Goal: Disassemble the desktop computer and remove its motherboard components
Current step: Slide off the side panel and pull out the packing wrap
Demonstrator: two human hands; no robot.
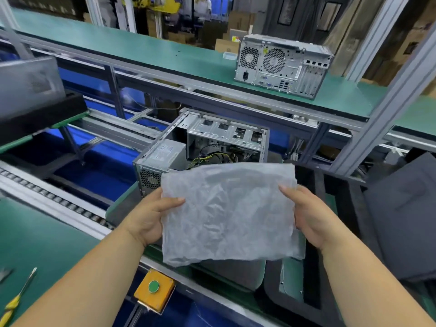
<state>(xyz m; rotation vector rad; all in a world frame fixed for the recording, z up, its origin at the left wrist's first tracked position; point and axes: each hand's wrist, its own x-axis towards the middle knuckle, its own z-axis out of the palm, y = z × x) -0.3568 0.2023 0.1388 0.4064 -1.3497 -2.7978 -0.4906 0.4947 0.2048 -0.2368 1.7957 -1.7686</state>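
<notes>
Yellow marks the nearest things: a yellow-handled screwdriver point(17, 300) lying on the green mat at lower left, and an orange button box point(154, 290) with a green button on the bench edge. Above that, both hands hold up a crinkled translucent bag point(227, 212) by its side edges. The left hand point(151, 215) pinches the left edge, thumb lying across the front and fingers hidden behind; the right hand point(306, 217) pinches the right edge the same way, thumb on the front. How the hidden fingers lie I cannot tell. Whether anything is inside the bag cannot be told either. Just behind it stands the open desktop case point(200, 147), side panel off, with its power supply point(165, 152), loose yellow and black cables and empty drive cage showing; the motherboard itself is hidden behind the bag. The step in hand looks like readying the bag for a removed part, so it would help to work the mouth open first and keep it clear of the cables. Farther back, a second, closed computer point(283, 66) sits on the upper green shelf point(118, 43), rear panel toward the camera.
</notes>
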